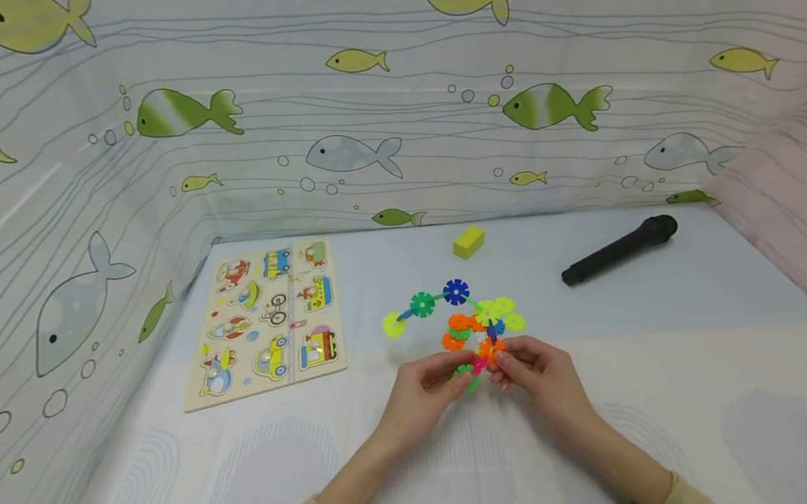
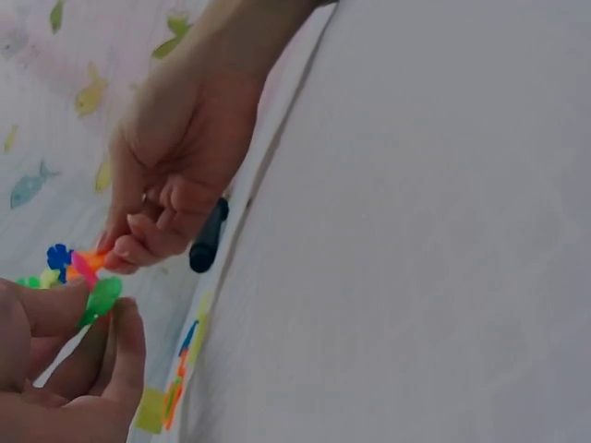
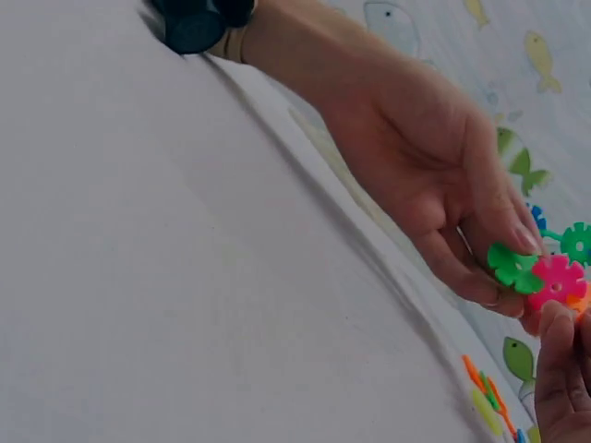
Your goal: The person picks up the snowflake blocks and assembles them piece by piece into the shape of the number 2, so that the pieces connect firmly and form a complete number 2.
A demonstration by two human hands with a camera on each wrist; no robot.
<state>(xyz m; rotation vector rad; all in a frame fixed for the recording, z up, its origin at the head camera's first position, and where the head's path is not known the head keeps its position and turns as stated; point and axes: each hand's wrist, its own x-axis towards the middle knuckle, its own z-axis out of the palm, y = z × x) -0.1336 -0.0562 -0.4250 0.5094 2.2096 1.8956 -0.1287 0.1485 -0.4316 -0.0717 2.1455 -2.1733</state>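
Note:
A cluster of interlocked plastic snowflake discs (image 1: 476,323) lies mid-table, with a chain of yellow-green, green (image 1: 422,304) and blue (image 1: 456,291) discs arching off its left. At its near end my left hand (image 1: 456,376) pinches a green disc (image 1: 464,375) between thumb and fingers. My right hand (image 1: 502,366) pinches the adjoining pink (image 1: 479,364) and orange (image 1: 491,349) discs. In the right wrist view the green disc (image 3: 508,266) sits slotted against the pink disc (image 3: 557,280). The left wrist view shows the right hand (image 2: 115,258) gripping the orange and pink discs (image 2: 88,263) above the green disc (image 2: 102,297).
A wooden vehicle puzzle board (image 1: 268,319) lies at the left. A yellow block (image 1: 469,241) sits behind the discs, and a black microphone (image 1: 618,249) lies at the back right. Fish-patterned walls (image 1: 70,242) enclose the white table (image 1: 692,385) on three sides.

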